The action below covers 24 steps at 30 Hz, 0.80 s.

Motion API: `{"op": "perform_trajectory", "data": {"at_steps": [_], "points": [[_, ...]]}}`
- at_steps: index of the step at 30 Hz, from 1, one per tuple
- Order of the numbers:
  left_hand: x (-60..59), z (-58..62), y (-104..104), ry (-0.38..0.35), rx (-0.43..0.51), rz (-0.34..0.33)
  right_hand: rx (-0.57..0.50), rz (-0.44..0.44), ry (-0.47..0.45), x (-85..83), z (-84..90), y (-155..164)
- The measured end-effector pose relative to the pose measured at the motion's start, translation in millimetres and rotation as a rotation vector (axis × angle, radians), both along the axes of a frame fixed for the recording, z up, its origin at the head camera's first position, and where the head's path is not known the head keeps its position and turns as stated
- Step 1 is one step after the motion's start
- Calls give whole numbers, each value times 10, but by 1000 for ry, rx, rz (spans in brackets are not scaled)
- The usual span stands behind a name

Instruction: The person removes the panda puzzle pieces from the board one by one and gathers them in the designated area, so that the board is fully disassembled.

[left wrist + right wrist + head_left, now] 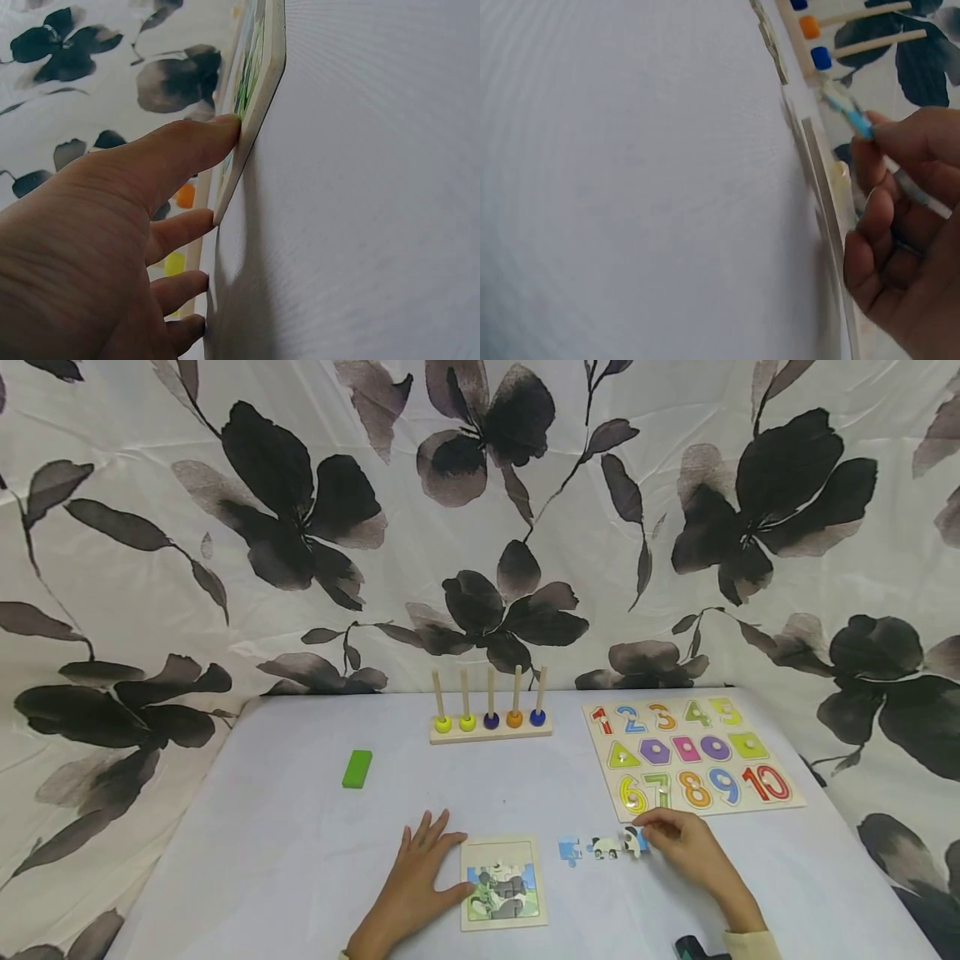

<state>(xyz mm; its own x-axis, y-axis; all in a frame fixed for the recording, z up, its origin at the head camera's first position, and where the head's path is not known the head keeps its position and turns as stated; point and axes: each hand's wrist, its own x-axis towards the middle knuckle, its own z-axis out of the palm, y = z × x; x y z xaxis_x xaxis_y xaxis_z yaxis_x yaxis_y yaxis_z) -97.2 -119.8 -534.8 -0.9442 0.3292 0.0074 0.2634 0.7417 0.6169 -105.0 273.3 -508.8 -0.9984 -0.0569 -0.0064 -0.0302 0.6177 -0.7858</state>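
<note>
A small framed jigsaw tray (502, 883) with a partly built animal picture lies near the table's front edge. My left hand (427, 864) rests flat on the table beside it, fingers spread and straight. Its thumb (191, 146) touches the tray's left edge (259, 97). To the right, my right hand (663, 835) pinches a black-and-white jigsaw piece (634, 842) at table level. In the right wrist view the fingers (885, 187) curl round that piece (847, 112), which shows a blue side. Two more loose pieces (570, 850) (604, 847) lie between the tray and the right hand.
A wooden number-and-shape board (693, 756) lies at the right, just behind my right hand. A peg rack (491, 727) with coloured beads stands at the back middle. A green block (357, 768) lies at the left. Flowered cloth hangs behind the table.
</note>
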Motion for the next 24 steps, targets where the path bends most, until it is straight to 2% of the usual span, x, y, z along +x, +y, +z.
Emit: {"op": "perform_trajectory", "data": {"at_steps": [7, 24], "points": [[8, -10, -6, 5, -4, 1, 30, -14, -77, -6, -51, 53], [-1, -19, -3, 4, 0, 7, 93, 21, -72, -39, -32, 42]]}}
